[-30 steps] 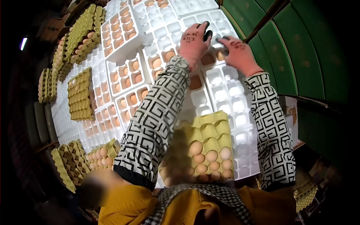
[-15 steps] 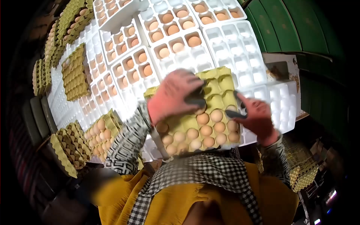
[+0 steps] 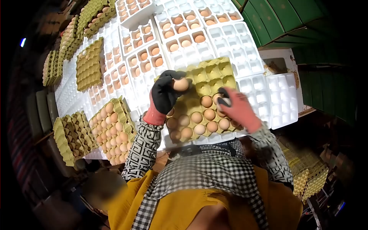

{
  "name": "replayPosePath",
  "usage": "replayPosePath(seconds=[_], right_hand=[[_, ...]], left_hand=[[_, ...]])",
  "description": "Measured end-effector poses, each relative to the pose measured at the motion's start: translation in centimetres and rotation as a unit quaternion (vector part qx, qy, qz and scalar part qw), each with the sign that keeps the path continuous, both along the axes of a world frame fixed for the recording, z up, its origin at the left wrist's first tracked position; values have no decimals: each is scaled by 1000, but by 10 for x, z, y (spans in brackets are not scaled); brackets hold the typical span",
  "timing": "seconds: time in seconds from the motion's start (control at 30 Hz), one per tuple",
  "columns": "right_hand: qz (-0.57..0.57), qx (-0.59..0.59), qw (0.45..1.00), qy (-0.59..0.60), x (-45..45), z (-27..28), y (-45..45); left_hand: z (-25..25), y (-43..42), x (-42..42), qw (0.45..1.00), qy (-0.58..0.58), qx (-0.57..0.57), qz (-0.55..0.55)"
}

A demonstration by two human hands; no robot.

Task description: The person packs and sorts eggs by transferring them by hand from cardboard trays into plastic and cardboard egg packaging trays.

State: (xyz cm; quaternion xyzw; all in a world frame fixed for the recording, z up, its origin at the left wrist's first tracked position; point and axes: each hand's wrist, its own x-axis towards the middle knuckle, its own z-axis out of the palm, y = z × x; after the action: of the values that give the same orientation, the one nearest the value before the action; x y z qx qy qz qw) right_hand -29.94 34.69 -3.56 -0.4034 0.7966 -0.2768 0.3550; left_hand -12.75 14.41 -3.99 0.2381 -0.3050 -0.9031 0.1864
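My left hand [image 3: 165, 94], in a pink glove with black palm and fingers, is closed on a brown egg [image 3: 180, 84] above the left part of a yellow-green egg tray [image 3: 214, 83]. At the tray's right side, my right hand [image 3: 238, 108] has its fingers round a pale egg [image 3: 223, 102], low over the cells. Brown eggs fill much of the near rows of this tray, while its far cells at the right hold none. White foam trays [image 3: 239, 46] lie just beyond it, some with eggs in their cells.
Another egg-filled tray [image 3: 111, 130] stands at the near left, beside tilted trays [image 3: 71, 138]. Stacked egg trays [image 3: 90, 19] rise at the far left. Green boxes [image 3: 276, 19] line the far right. More white foam trays [image 3: 282, 99] lie at the right edge.
Both hands have come back from the far foam trays to the yellow-green tray. My left hand has turned palm up and now holds an egg; my right hand has closed on one.
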Motion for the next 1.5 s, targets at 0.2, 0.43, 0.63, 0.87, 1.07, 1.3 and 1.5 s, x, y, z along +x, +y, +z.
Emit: replayPosePath(seconds=[0.2,0.43,0.63,0.87,1.07,1.3,1.5], right_hand=[[-243,-234,783,-523,-39,-15,25],[121,48,989,75,-13,5,-9],[164,35,985,25,-42,-14,2],[202,59,959,190,-19,-5,38],[393,112,866,287,8,-22,13],[-93,-148,981,84,-121,-18,-36],[-113,-115,940,300,-254,-83,-207]], left_hand=[[-8,34,-20,692,-297,-611,-244],[-8,29,-29,614,-294,-647,-344],[18,-1,6,979,-57,-23,-194],[41,60,-27,533,-303,-687,-389],[-5,89,-32,497,-311,-688,-427],[20,-41,-76,711,-343,-589,-175],[-31,-72,-200,744,-305,-593,-41]])
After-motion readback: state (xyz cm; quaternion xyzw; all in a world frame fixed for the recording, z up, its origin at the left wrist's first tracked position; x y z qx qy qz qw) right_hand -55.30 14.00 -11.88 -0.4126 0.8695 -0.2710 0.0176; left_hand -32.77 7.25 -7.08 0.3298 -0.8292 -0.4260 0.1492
